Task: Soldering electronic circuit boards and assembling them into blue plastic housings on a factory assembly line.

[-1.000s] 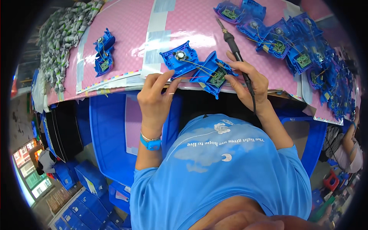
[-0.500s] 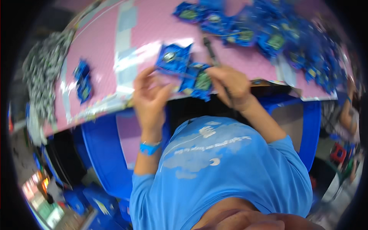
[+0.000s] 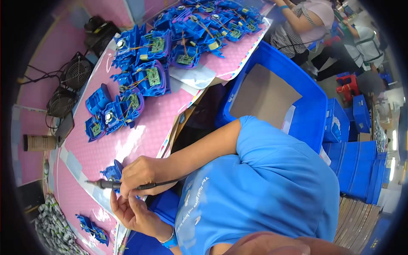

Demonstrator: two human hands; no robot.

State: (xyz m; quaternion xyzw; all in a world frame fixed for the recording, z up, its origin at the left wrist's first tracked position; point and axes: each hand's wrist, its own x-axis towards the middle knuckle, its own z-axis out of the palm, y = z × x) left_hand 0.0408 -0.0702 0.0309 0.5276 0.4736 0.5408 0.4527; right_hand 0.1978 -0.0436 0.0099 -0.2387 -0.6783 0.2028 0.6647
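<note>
My right hand is closed round a dark soldering iron, whose cable runs back beneath my forearm. The iron's tip points left over the pink table. Partly hidden behind that hand lies a blue plastic casing. Just below, my left hand has loosely bent fingers, thumb and forefinger apart, and I see nothing in it. A separate blue casing with a green circuit board lies lower left on the table.
Many blue casings with boards and wires are heaped along the far table. Fans stand at the left edge, above a pile of grey parts. A large blue bin is to the right; a person sits beyond.
The view has swung to the right, showing more of the heap and the bin. My hands have come closer together, and the soldering iron now points left.
</note>
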